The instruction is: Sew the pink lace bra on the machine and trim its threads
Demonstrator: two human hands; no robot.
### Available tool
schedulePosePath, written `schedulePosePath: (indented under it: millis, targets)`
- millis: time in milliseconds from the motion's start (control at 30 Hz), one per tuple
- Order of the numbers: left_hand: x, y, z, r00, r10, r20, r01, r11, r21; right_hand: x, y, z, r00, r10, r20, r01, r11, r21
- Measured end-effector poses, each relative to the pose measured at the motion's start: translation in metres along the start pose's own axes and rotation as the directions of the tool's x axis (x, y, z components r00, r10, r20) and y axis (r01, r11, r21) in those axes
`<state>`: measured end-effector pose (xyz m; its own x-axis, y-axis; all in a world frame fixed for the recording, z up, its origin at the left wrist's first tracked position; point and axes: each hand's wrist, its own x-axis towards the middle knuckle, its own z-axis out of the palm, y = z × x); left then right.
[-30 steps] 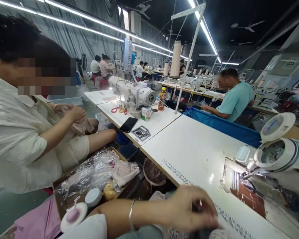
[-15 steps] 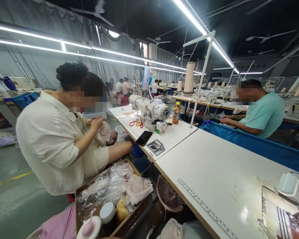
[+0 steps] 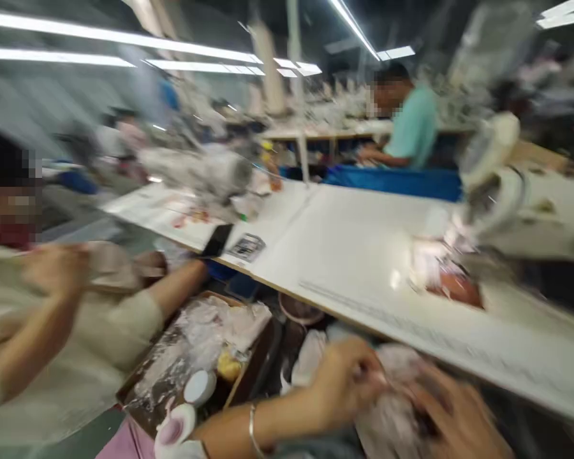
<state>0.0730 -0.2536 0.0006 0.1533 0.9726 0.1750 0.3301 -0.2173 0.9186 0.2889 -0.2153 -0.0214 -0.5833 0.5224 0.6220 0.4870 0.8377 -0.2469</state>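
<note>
Low in the head view, my left hand, with a silver bangle on the wrist, pinches a piece of pale pink cloth. Across from it, my right hand has its bent fingers on the same cloth. Both hands are smeared by motion, and the cloth hangs in loose folds below the fingers over my lap. What kind of garment the cloth belongs to does not show clearly. Another pale bundle of cloth lies just left of my left hand.
A white sewing table runs beyond my hands, with a sewing machine at right and a phone on its far section. Left of me stands a cardboard box holding plastic bags and jars. A co-worker sits close at left.
The view has swung right and down, blurring the scene. My two hands with the pale pink cloth have come into view at the bottom, and more of the sewing machine at right shows.
</note>
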Motion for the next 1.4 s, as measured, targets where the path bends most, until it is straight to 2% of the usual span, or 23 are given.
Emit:
schedulePosePath:
  millis: [33, 67, 133, 167, 267, 367, 433, 467, 533, 600, 667, 700, 767, 833, 900, 967, 1033, 1100, 1200, 1267, 1400]
  targets:
    - [0.001, 0.002, 0.0, 0.999, -0.022, -0.042, 0.02, 0.999, -0.046, -0.008, -0.014, -0.004, 0.999, 0.034, -0.012, -0.035, 0.993, -0.116]
    - [0.002, 0.004, -0.001, 0.999, -0.04, -0.037, 0.037, 0.996, -0.076, -0.011, -0.024, -0.007, 0.996, 0.084, 0.008, -0.082, 0.979, -0.187]
    - [0.007, 0.006, -0.005, 0.998, -0.058, 0.001, 0.057, 0.991, -0.122, -0.009, -0.032, -0.008, 0.986, 0.14, 0.09, -0.116, 0.966, -0.232]
    - [0.009, 0.007, -0.006, 0.998, -0.06, 0.023, 0.063, 0.989, -0.135, -0.006, -0.032, -0.009, 0.986, 0.146, 0.085, -0.125, 0.969, -0.212]
    - [0.009, 0.009, -0.011, 0.994, -0.102, 0.041, 0.107, 0.983, -0.15, -0.004, -0.022, -0.017, 0.98, 0.183, 0.081, -0.187, 0.981, 0.042]
    - [0.009, 0.007, -0.018, 0.976, -0.211, 0.042, 0.215, 0.944, -0.252, -0.011, -0.008, -0.03, 0.944, 0.225, 0.241, -0.297, 0.896, 0.33]
    - [0.011, 0.004, -0.022, 0.959, -0.275, 0.073, 0.282, 0.888, -0.362, -0.018, -0.001, -0.036, 0.912, 0.219, 0.346, -0.348, 0.859, 0.375]
    - [0.011, 0.002, -0.024, 0.952, -0.293, 0.093, 0.305, 0.861, -0.407, -0.021, 0.001, -0.036, 0.912, 0.22, 0.345, -0.347, 0.863, 0.366]
    - [0.011, 0.0, -0.028, 0.946, -0.305, 0.113, 0.322, 0.831, -0.454, -0.027, 0.002, -0.033, 0.945, 0.238, 0.223, -0.298, 0.907, 0.296]
    - [0.01, -0.002, -0.03, 0.957, -0.278, 0.084, 0.285, 0.849, -0.445, -0.029, 0.0, -0.027, 0.972, 0.233, 0.018, -0.233, 0.962, 0.143]
    - [0.008, -0.005, -0.031, 0.981, -0.193, -0.007, 0.176, 0.906, -0.385, -0.029, -0.005, -0.021, 0.969, 0.196, -0.153, -0.201, 0.979, -0.022]
    - [0.008, -0.006, -0.032, 0.988, -0.139, -0.061, 0.11, 0.932, -0.345, -0.028, -0.008, -0.019, 0.962, 0.188, -0.2, -0.204, 0.977, -0.064]
    - [0.007, -0.008, -0.033, 0.986, -0.047, -0.157, 0.004, 0.963, -0.268, -0.027, -0.012, -0.019, 0.944, 0.21, -0.257, -0.224, 0.974, -0.027]
    - [0.007, -0.011, -0.033, 0.977, -0.003, -0.215, -0.045, 0.975, -0.219, -0.025, -0.013, -0.022, 0.936, 0.275, -0.221, -0.253, 0.96, 0.122]
    - [0.007, -0.012, -0.034, 0.974, 0.006, -0.227, -0.057, 0.974, -0.219, -0.024, -0.011, -0.028, 0.934, 0.34, -0.108, -0.298, 0.91, 0.288]
    - [0.006, -0.012, -0.035, 0.98, -0.042, -0.197, -0.015, 0.961, -0.277, -0.025, -0.008, -0.034, 0.925, 0.379, 0.013, -0.353, 0.847, 0.396]
    - [0.004, -0.012, -0.035, 0.982, -0.122, -0.144, 0.065, 0.936, -0.346, -0.025, -0.005, -0.038, 0.915, 0.399, 0.063, -0.384, 0.809, 0.446]
    - [0.002, -0.013, -0.035, 0.978, -0.177, -0.115, 0.124, 0.923, -0.365, -0.024, -0.005, -0.039, 0.91, 0.411, 0.053, -0.389, 0.804, 0.45]
    - [0.0, -0.015, -0.033, 0.969, -0.2, -0.145, 0.142, 0.931, -0.335, -0.022, -0.01, -0.036, 0.884, 0.467, -0.028, -0.412, 0.806, 0.425]
    - [0.0, -0.016, -0.032, 0.968, -0.204, -0.149, 0.141, 0.926, -0.35, -0.019, -0.015, -0.033, 0.868, 0.488, -0.085, -0.42, 0.816, 0.396]
    - [0.001, -0.019, -0.032, 0.975, -0.141, -0.17, 0.072, 0.93, -0.361, -0.015, -0.019, -0.029, 0.882, 0.445, -0.157, -0.388, 0.873, 0.295]
